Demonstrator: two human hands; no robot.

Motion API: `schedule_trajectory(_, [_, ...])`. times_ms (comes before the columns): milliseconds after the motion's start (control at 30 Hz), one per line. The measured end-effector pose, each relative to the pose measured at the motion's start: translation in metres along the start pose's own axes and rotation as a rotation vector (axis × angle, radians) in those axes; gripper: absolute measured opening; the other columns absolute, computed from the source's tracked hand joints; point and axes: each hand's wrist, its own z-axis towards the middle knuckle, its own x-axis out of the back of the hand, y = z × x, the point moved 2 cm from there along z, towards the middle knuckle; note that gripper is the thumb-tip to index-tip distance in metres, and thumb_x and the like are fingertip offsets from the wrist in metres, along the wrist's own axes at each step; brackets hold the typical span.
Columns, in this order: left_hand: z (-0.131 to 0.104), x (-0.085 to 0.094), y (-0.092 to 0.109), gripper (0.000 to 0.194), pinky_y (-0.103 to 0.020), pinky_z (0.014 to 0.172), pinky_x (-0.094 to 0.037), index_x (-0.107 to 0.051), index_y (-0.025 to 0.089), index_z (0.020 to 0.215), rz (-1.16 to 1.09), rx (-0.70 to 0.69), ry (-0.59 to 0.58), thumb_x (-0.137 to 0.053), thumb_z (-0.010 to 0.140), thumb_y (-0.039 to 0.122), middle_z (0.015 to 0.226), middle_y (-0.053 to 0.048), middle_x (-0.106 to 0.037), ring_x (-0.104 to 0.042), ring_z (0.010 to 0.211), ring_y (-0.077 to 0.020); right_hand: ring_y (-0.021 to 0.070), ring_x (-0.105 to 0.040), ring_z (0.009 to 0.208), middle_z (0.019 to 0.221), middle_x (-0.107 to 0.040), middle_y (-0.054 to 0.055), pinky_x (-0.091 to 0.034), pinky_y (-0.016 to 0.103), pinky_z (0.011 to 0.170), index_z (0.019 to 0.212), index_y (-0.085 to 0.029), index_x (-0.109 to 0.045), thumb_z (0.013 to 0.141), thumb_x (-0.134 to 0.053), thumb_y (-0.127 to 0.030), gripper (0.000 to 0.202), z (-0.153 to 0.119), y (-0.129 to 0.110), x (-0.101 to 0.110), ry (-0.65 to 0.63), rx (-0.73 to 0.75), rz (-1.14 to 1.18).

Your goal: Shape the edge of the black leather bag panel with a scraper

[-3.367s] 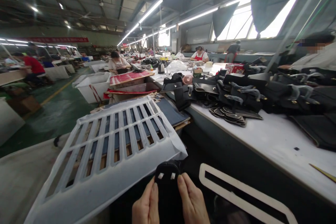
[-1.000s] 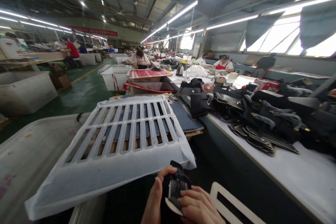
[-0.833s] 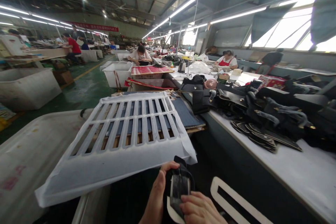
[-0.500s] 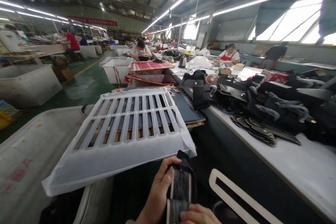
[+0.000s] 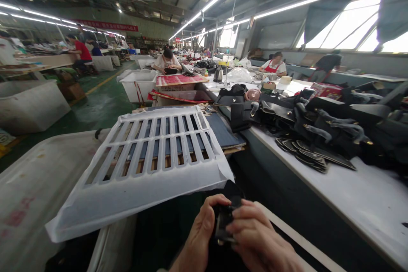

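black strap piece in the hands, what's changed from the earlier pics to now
The black piece, earlier held out flat between both thumbs, is now folded small and pinched between the left hand and right hand. The white slotted sheet and the bag pile stayed put.

The red banner (image 5: 105,26) on the far wall bears lettering too small to read.

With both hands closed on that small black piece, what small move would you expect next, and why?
Probably a press: the left hand and right hand pinch the black piece from both sides, folded small between the fingertips. Squeezing the fold flat seems the likeliest next move. The white slotted sheet lies untouched beside them.
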Motion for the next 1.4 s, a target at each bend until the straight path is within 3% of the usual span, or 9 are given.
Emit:
schedule_trajectory(100, [-0.002,0.000,0.007,0.060,-0.046,0.116,-0.024,-0.058,0.023,0.124,0.045,-0.041,-0.016,-0.028,0.096,0.066,0.134,-0.009,-0.055,-0.043,0.131,-0.0297,0.0230,-0.061,0.117,0.104,-0.074,0.002,-0.055,0.035,0.099,0.091,-0.025,-0.064,0.089,-0.062,-0.013,0.013,0.010,0.012,-0.004,0.099,-0.111,-0.017])
schedule_trajectory(167, [-0.002,0.001,0.012,0.060,-0.045,0.117,-0.022,-0.056,0.024,0.127,0.133,-0.073,-0.021,-0.032,0.094,0.067,0.136,-0.009,-0.053,-0.042,0.133,-0.0295,0.0232,-0.058,0.122,0.110,-0.073,0.002,-0.054,0.035,0.099,0.092,-0.025,-0.063,0.091,-0.058,-0.012,0.014,0.007,0.019,-0.012,0.158,-0.210,0.047])
schedule_trajectory(300, [-0.002,0.003,0.015,0.055,-0.045,0.117,-0.022,-0.052,0.026,0.132,0.236,-0.063,-0.030,-0.053,0.090,0.061,0.141,-0.009,-0.049,-0.039,0.136,-0.0300,0.0248,-0.060,0.120,0.109,-0.073,0.003,-0.054,0.037,0.099,0.091,-0.025,-0.066,0.092,-0.059,-0.014,0.013,-0.001,0.025,-0.027,0.223,-0.300,0.120])
schedule_trajectory(500, [-0.002,0.003,0.012,0.049,-0.041,0.109,-0.031,-0.054,0.028,0.128,0.115,0.012,-0.014,-0.062,0.088,0.055,0.131,-0.006,-0.055,-0.048,0.125,-0.0266,0.0225,-0.057,0.123,0.109,-0.073,0.001,-0.049,0.035,0.104,0.086,-0.027,-0.067,0.092,-0.061,-0.023,0.010,-0.003,0.024,-0.036,0.321,-0.443,0.220])
schedule_trajectory(833, [0.001,0.007,0.014,0.048,-0.042,0.105,-0.037,-0.054,0.025,0.125,0.163,-0.005,-0.022,-0.065,0.086,0.052,0.127,-0.009,-0.058,-0.053,0.118,-0.0284,0.0294,-0.054,0.127,0.117,-0.070,0.008,-0.042,0.044,0.109,0.079,-0.022,-0.064,0.090,-0.064,-0.039,0.020,-0.006,0.014,-0.043,0.415,-0.590,0.200])
schedule_trajectory(1067, [0.001,0.006,0.013,0.042,-0.043,0.112,-0.030,-0.055,0.027,0.124,0.203,-0.012,0.008,-0.057,0.091,0.051,0.133,-0.007,-0.056,-0.049,0.127,-0.0285,0.0310,-0.057,0.123,0.122,-0.068,0.012,-0.043,0.049,0.108,0.078,-0.021,-0.062,0.091,-0.062,-0.039,0.022,-0.005,0.032,-0.045,0.334,-0.622,0.164])
schedule_trajectory(1167, [0.001,0.007,0.015,0.041,-0.040,0.107,-0.035,-0.056,0.026,0.123,0.211,0.014,0.047,-0.058,0.090,0.051,0.130,-0.006,-0.057,-0.053,0.121,-0.0276,0.0307,-0.059,0.121,0.128,-0.064,0.012,-0.048,0.044,0.104,0.081,-0.021,-0.059,0.087,-0.066,-0.045,0.026,-0.006,0.036,-0.044,0.382,-0.710,0.258])
schedule_trajectory(1300, [0.000,0.018,0.015,0.044,-0.037,0.101,-0.038,-0.053,0.025,0.122,0.211,0.059,0.122,-0.056,0.090,0.055,0.118,-0.005,-0.061,-0.056,0.112,-0.0251,0.0204,-0.067,0.087,0.095,-0.068,0.003,-0.054,0.024,0.070,0.095,-0.022,-0.059,0.080,-0.072,-0.054,0.038,-0.022,0.038,-0.047,0.488,-0.830,0.184])
schedule_trajectory(1400, [-0.001,0.026,0.010,0.044,-0.038,0.104,-0.035,-0.050,0.026,0.122,0.163,0.090,0.182,-0.055,0.091,0.056,0.119,-0.005,-0.061,-0.055,0.114,-0.0250,0.0171,-0.061,0.069,0.074,-0.063,-0.001,-0.049,0.023,0.059,0.089,-0.022,-0.059,0.078,-0.070,-0.058,0.039,-0.032,0.037,-0.057,0.450,-0.842,0.130])
